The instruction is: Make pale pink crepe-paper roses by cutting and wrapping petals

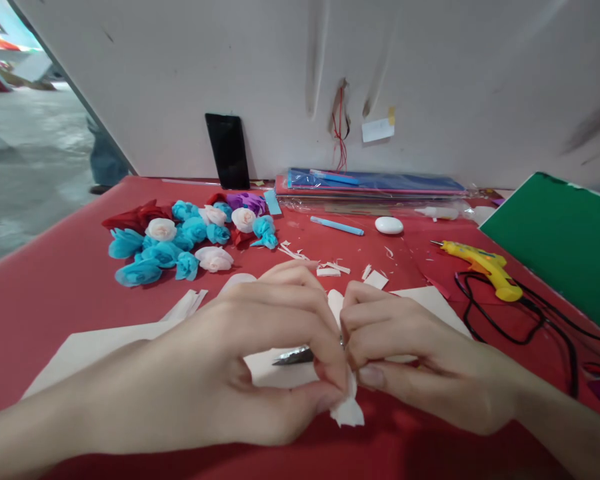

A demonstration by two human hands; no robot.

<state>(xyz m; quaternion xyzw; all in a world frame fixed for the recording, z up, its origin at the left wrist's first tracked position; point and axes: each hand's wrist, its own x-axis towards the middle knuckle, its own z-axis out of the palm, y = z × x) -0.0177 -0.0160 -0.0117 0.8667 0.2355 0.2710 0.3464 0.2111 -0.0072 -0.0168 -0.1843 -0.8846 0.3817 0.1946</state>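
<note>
My left hand (240, 360) and my right hand (410, 353) meet over the red table (40, 300), fingers pinched together on a small piece of white crepe paper (347, 407) that hangs below my thumbs. A strip of the same paper rises between the two hands. Beneath them lie sheets of pale paper (95, 347) and a metal blade tip, likely scissors (293, 358). Both hands are closed on the paper.
A pile of blue, pink, red and purple paper flowers (180, 243) lies at the left. A yellow glue gun (485, 267) with black cord rests at the right, beside a green sheet (560, 240). Behind: a blue pen (336, 226), a white oval object (389, 225), stacked paper packs (375, 183), a black phone (227, 151).
</note>
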